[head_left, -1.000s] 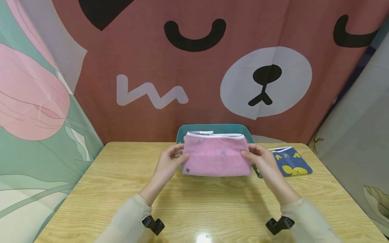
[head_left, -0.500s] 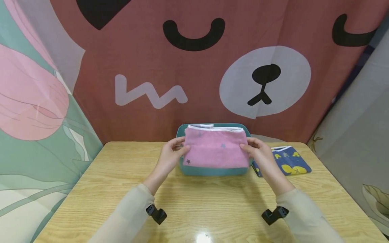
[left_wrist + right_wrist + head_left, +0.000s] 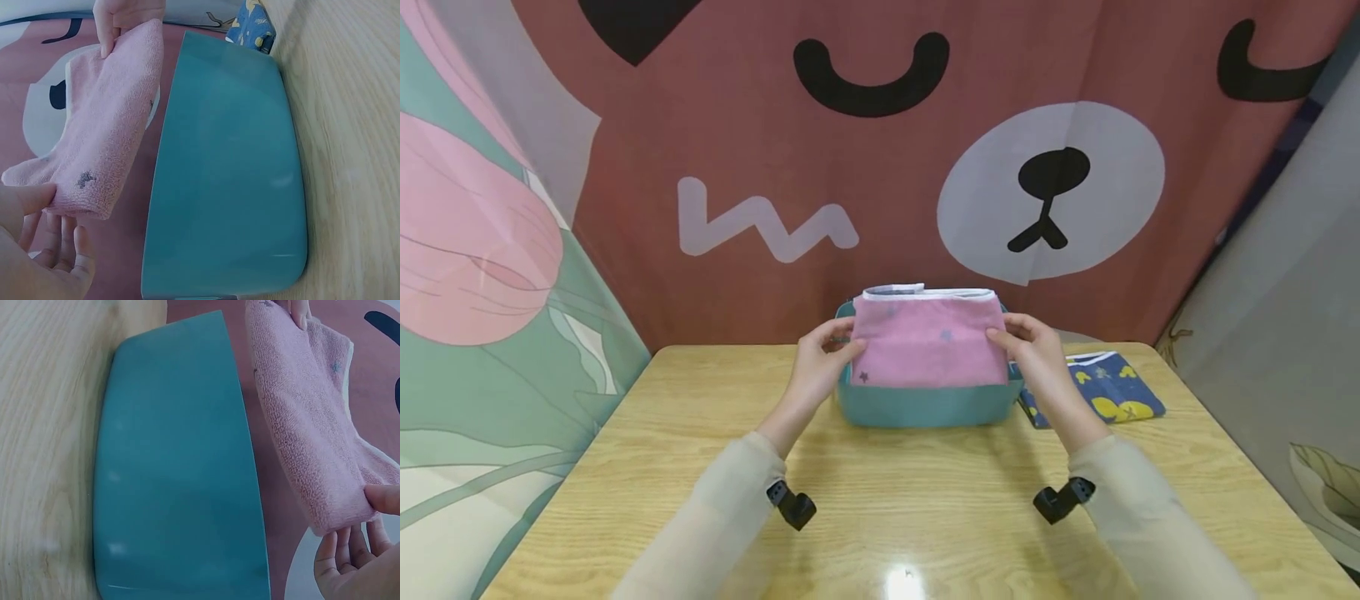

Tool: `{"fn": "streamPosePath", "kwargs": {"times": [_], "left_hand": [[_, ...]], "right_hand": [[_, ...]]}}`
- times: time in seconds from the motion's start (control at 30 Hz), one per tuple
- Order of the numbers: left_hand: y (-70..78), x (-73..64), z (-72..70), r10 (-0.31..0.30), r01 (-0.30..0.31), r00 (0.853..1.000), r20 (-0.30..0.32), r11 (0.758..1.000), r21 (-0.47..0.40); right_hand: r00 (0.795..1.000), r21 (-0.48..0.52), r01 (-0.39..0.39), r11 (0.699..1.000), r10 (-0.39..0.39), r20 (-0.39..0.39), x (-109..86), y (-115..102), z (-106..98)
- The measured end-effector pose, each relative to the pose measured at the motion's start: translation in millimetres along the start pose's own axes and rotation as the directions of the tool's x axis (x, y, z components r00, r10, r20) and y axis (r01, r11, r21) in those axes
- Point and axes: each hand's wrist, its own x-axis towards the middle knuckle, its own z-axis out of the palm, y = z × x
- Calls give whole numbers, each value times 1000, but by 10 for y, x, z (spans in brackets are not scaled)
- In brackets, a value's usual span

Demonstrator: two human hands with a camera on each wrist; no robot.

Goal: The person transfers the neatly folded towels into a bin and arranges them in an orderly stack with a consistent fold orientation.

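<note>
Between both hands hangs a folded pink towel [image 3: 928, 342] with grey stars and a white edge. My left hand [image 3: 822, 354] pinches its left side, thumb in front and fingers behind; my right hand [image 3: 1030, 346] grips the right side the same way. A teal plastic basket [image 3: 928, 407] stands on the table just behind and below the towel, whose lower part hides the basket's opening. In the left wrist view the towel [image 3: 109, 119] is above the basket's rim, apart from its wall [image 3: 225, 169]. The right wrist view shows the same gap beside the basket [image 3: 178, 469].
Right of the basket, a folded navy cloth [image 3: 1120, 387] with yellow patterns lies on the wooden table [image 3: 917, 483]. Behind the table's back edge hangs a reddish-brown curtain [image 3: 760, 300] with a bear face. More printed curtains flank both sides.
Both hands have carried the pink towel up and away from me, toward the basket. More of the basket's front wall now shows below it. The navy cloth stays where it was.
</note>
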Motion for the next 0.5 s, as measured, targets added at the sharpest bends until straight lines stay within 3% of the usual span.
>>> {"fn": "streamPosePath", "kwargs": {"times": [0.4, 0.5], "left_hand": [[-44, 142, 63, 23, -22, 999, -41, 1000, 9], [-67, 161, 73, 6, -5, 999, -49, 1000, 24]], "right_hand": [[1000, -32, -10, 999, 11, 23, 150, -23, 16], [999, -47, -11, 999, 12, 33, 198, -5, 24]]}}
